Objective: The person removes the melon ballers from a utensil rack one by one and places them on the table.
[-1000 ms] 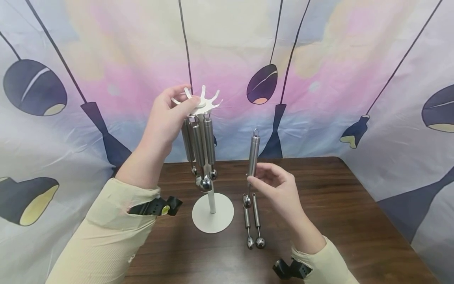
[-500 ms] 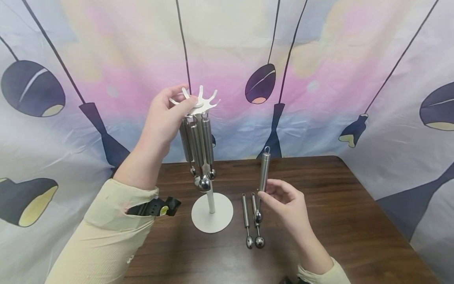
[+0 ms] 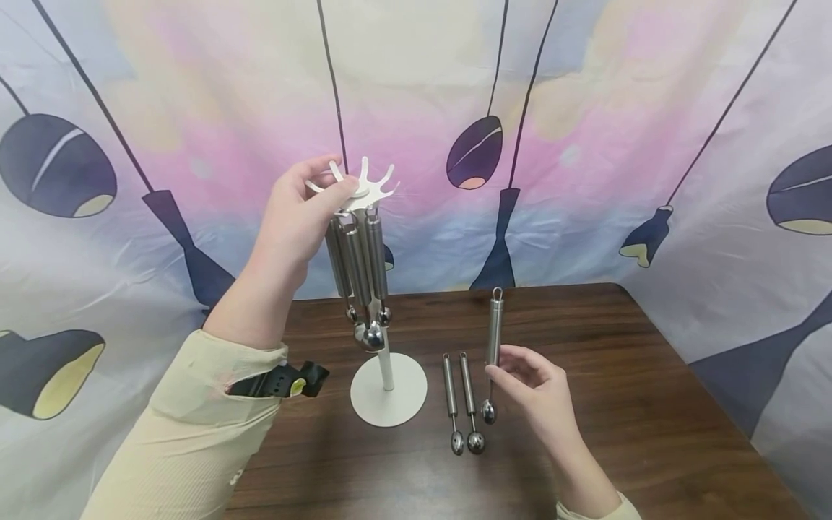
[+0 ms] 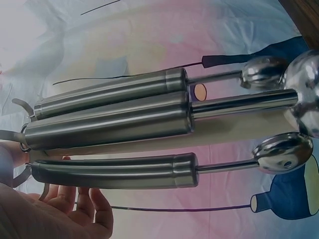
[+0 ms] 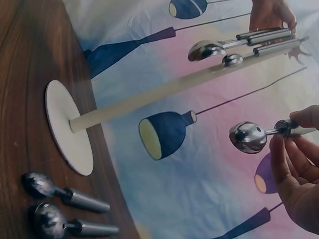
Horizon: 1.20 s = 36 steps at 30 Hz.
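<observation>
My left hand (image 3: 292, 213) holds the hooked top of a white stand (image 3: 369, 193), thumb on top and fingers behind. From its hooks hang several steel melon ballers (image 4: 114, 119), handles up and scoops down. To the right, my right hand (image 3: 536, 386) pinches another melon baller (image 3: 496, 318) low on its handle between thumb and fingers. It is upright, with the loop at the top and the scoop (image 5: 248, 137) at the bottom, above the table. Two more melon ballers (image 3: 451, 393) lie side by side on the table, scoops toward me.
The stand's round white base (image 3: 390, 408) rests on a dark wooden table (image 3: 637, 404). Behind the table hangs a patterned cloth (image 3: 416, 94) with printed lamps. Black straps with a small device (image 3: 279, 379) sit at my left wrist.
My right hand has moved down and to the right with the melon baller, away from the stand and past the two on the table. My left hand keeps its hold on the stand's top.
</observation>
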Motion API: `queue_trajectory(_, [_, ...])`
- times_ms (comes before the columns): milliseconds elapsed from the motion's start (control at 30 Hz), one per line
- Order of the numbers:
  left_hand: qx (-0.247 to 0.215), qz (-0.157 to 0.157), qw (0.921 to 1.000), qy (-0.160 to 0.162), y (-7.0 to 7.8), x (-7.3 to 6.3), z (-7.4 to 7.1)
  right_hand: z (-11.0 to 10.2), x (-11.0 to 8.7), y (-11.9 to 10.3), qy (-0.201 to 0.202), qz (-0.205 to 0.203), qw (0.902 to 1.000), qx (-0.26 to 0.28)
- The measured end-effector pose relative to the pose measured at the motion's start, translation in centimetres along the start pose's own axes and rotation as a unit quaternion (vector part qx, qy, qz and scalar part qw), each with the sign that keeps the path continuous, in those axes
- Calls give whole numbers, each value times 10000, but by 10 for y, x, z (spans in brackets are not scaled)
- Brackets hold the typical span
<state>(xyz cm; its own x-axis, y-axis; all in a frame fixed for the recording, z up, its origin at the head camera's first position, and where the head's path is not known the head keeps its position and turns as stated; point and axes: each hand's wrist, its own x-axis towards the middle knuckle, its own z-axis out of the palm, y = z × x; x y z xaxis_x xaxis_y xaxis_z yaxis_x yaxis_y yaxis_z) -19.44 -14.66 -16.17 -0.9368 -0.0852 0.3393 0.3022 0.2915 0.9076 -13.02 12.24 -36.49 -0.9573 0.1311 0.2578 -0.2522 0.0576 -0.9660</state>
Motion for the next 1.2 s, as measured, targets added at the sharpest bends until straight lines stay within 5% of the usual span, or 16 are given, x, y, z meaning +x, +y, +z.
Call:
queue_trajectory(433, [-107,70,9999,-40,0,-1,1,-10,4,24,4,851,9945,-609])
queue_trajectory(1200, [-54,71,10000,31,1,-4,-2,-10,15,79,-207,1453,9867,-696])
